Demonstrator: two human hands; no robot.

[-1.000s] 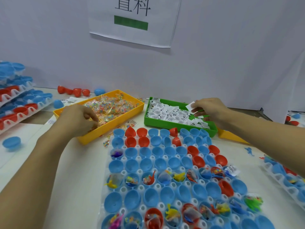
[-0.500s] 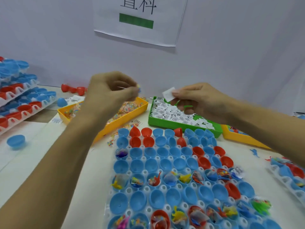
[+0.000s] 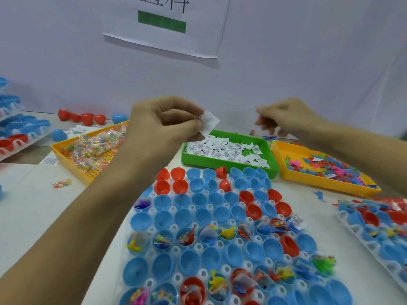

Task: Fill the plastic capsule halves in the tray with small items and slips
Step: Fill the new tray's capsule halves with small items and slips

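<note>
My left hand (image 3: 167,124) is raised above the trays and pinches a white paper slip (image 3: 211,121) between thumb and fingertips. My right hand (image 3: 284,119) hovers blurred behind the green tray (image 3: 220,162) of slips, fingers loosely curled, nothing seen in them. Below lies the white capsule tray (image 3: 172,227) of blue and red halves. One middle row and the nearest row hold small toys, packets and slips; the other halves look empty. A yellow tray (image 3: 70,166) of candy packets is at the left. Another yellow tray (image 3: 326,184) of small plastic toys is at the right.
A second capsule tray (image 3: 374,225) lies at the right edge, and stacked capsule trays (image 3: 17,133) stand at the far left. Loose red halves (image 3: 83,117) and a blue half (image 3: 58,135) lie by the wall. One candy packet (image 3: 62,183) lies on the table.
Both hands rose from the trays. The slip passed from my right hand to my left, and my right hand swung away to the right.
</note>
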